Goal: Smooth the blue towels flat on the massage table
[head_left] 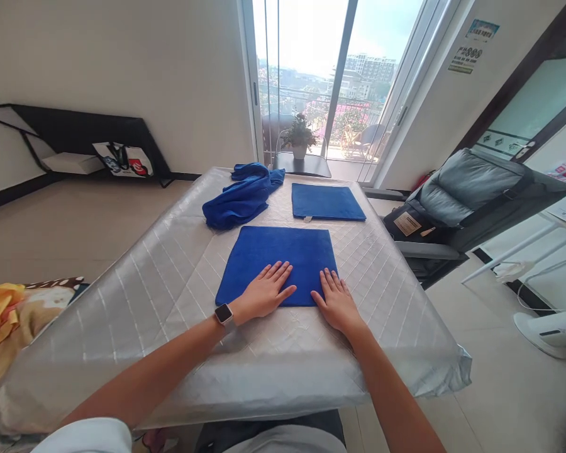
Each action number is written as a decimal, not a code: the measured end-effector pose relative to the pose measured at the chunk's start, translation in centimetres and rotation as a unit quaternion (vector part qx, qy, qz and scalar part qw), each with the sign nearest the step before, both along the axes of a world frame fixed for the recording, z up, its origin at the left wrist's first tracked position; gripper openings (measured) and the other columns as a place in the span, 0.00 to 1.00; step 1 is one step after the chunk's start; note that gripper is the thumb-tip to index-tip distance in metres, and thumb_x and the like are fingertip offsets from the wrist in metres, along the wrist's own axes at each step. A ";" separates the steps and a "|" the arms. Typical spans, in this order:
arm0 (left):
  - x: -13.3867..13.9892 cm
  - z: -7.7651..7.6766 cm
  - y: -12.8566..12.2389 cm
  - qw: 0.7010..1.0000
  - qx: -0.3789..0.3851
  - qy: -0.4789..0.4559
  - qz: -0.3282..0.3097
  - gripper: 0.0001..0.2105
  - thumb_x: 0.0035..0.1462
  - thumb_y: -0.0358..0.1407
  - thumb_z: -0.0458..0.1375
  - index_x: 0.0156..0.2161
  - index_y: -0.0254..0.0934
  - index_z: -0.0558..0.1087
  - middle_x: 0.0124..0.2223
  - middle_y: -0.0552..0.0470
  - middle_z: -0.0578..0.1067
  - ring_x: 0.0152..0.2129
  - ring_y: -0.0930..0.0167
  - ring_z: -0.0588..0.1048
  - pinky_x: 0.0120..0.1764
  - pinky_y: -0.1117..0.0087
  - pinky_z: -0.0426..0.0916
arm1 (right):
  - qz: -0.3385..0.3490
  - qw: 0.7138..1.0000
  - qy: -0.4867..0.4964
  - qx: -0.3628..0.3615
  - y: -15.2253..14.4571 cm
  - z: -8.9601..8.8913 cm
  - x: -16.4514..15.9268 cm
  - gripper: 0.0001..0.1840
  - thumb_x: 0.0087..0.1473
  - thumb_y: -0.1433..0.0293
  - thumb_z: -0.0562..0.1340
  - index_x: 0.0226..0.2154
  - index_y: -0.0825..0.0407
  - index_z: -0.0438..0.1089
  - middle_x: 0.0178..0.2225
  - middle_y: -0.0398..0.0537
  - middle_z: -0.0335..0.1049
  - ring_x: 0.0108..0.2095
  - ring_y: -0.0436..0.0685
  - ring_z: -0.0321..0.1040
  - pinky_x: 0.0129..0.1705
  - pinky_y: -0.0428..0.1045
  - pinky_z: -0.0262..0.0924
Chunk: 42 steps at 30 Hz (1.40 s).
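A blue cloth, folded into a flat rectangle, lies on the table in front of me. My left hand rests flat on its near left part, fingers stretched out. On its near right corner lies my right hand, palm down with the fingers extended. Beyond it, to the right, is a second folded blue cloth with a small white tag on its near edge. A crumpled blue cloth sits in a loose heap at the far left of the table.
A silvery quilted cover drapes over the table. A grey armchair with a black bag stands to the right. Past the far edge, a potted plant sits on a chair before the glass door. Yellow fabric is at the left.
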State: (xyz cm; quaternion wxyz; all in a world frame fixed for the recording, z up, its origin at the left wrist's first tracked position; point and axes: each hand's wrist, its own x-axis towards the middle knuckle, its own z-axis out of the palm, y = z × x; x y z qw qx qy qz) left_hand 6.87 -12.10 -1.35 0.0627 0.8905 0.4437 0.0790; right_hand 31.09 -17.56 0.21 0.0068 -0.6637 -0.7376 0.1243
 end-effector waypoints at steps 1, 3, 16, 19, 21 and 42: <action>-1.8 -0.1 -0.1 0.999 -0.009 0.012 0.035 0.36 0.71 0.57 0.34 0.74 0.39 0.51 0.75 0.48 0.52 0.72 0.63 0.47 0.71 0.56 0.43 | -0.001 1.000 0.002 0.000 0.0 0.0 0.0 0.40 0.71 0.49 0.41 0.75 0.54 0.39 0.76 0.48 0.30 0.75 0.59 0.28 0.74 0.59 0.31; -5.0 -0.4 -0.4 0.995 -0.023 0.033 0.094 0.36 0.70 0.57 0.33 0.74 0.36 0.49 0.75 0.48 0.50 0.73 0.61 0.46 0.71 0.54 0.43 | -0.005 1.000 0.002 0.001 0.0 -0.1 0.0 0.40 0.71 0.49 0.41 0.75 0.54 0.39 0.76 0.48 0.30 0.75 0.59 0.28 0.74 0.59 0.30; -8.1 -1.3 -3.4 0.988 -0.001 0.040 0.152 0.39 0.70 0.58 0.37 0.74 0.31 0.49 0.75 0.42 0.49 0.72 0.57 0.47 0.71 0.52 0.44 | 0.004 1.000 -0.026 0.013 0.2 -0.6 0.5 0.39 0.71 0.49 0.40 0.75 0.53 0.40 0.76 0.47 0.31 0.75 0.57 0.28 0.74 0.58 0.31; -8.2 -1.1 -3.6 0.989 -0.005 0.032 0.145 0.40 0.69 0.59 0.37 0.74 0.30 0.49 0.75 0.42 0.49 0.72 0.57 0.47 0.71 0.53 0.44 | 0.004 1.000 -0.026 0.015 0.2 -0.4 0.4 0.39 0.71 0.50 0.40 0.75 0.53 0.39 0.76 0.47 0.31 0.75 0.57 0.28 0.74 0.58 0.32; -8.3 -1.1 -3.7 0.990 0.001 0.022 0.140 0.40 0.69 0.59 0.37 0.74 0.32 0.49 0.75 0.42 0.49 0.72 0.57 0.47 0.71 0.52 0.44 | 0.006 1.000 -0.025 0.012 0.1 -0.2 0.5 0.39 0.71 0.50 0.41 0.75 0.53 0.39 0.76 0.47 0.32 0.75 0.57 0.29 0.74 0.59 0.32; -7.5 0.0 -4.3 0.985 0.033 0.042 0.165 0.37 0.70 0.56 0.37 0.73 0.33 0.53 0.74 0.42 0.52 0.72 0.58 0.49 0.71 0.51 0.44 | -0.023 0.999 -0.024 0.041 9.0 -0.6 0.3 0.38 0.72 0.55 0.39 0.74 0.61 0.41 0.76 0.54 0.34 0.75 0.60 0.32 0.74 0.58 0.32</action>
